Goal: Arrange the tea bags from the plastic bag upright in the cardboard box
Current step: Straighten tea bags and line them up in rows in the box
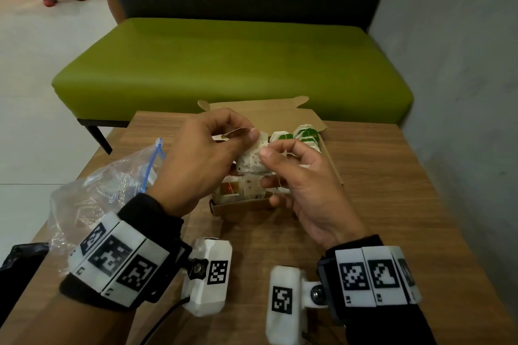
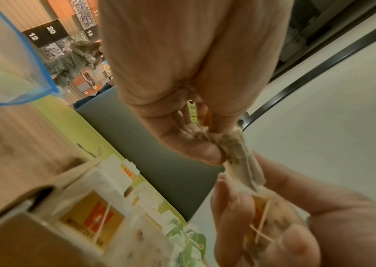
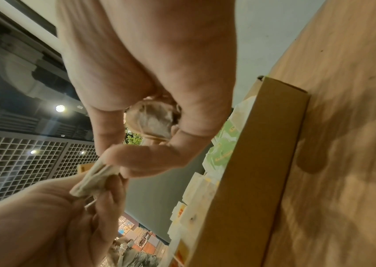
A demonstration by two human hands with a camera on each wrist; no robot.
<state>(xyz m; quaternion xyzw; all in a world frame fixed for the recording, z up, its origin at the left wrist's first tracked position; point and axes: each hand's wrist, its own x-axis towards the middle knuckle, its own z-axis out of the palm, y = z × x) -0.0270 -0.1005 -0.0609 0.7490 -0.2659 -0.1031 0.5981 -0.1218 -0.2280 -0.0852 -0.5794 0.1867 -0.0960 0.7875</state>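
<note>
Head view, read left to right, clock directions taken on the table (image 1: 378, 218) with 6 o'clock at the wearer

- 9 o'clock: plastic bag (image 1: 92, 190), clear, blue zip strip, slumped at the table's left edge with its mouth toward the box. Contents cannot be made out through the creases. Judged to lie there so the left hand has a short reach from bag to box
- Centre-left: left hand (image 1: 201, 159) raised over the box, thumb and fingers closed in a pinch on the upper end of a tea bag (image 1: 252, 158) together with its small paper tag
- Centre: the tea bag, a pale pouch with dark flecks, hangs in the air above the box, touching nothing inside it. Its string crosses the pouch. Both hands hold it, probably to straighten pouch and string so it will go in on edge
- Centre-right: right hand (image 1: 302, 176) closed too, thumb and forefinger pinching the other end of the same pouch. The right wrist view shows a second pouch curled inside its remaining fingers
- 12 o'clock: cardboard box (image 1: 332, 165), lid flap open toward the far side. Orange-tagged bags stand on edge at its near end, green-tagged ones at its far end
- Judgement: filling is well along; the next step is lowering the held bag upright into a gap
</note>
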